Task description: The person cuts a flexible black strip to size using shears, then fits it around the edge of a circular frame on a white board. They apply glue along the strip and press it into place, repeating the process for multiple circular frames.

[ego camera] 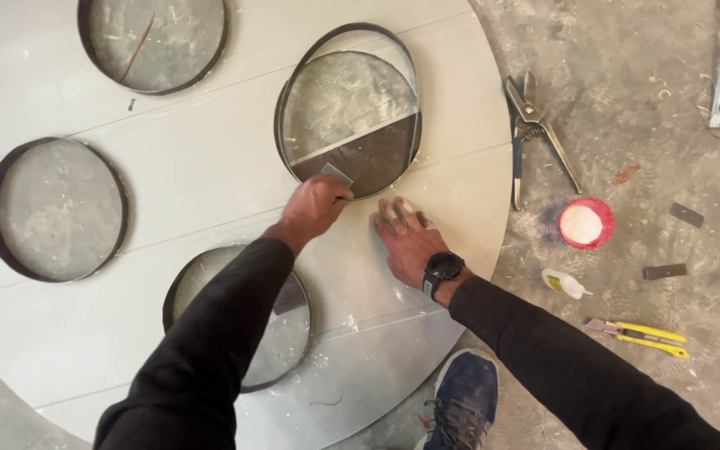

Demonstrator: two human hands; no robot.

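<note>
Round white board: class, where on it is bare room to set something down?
The round white board is bare between the four circular cut-outs, and along its near rim by the blue shoe. It is crowded at the band-lined hole, where the left hand and right hand work.

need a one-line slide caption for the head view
Left hand holds a small flat blade at a round cutout's rim in a white disc panel; right hand presses flat alongside.

Dusty grey concrete floor (627,108) — evenly lit.
</note>
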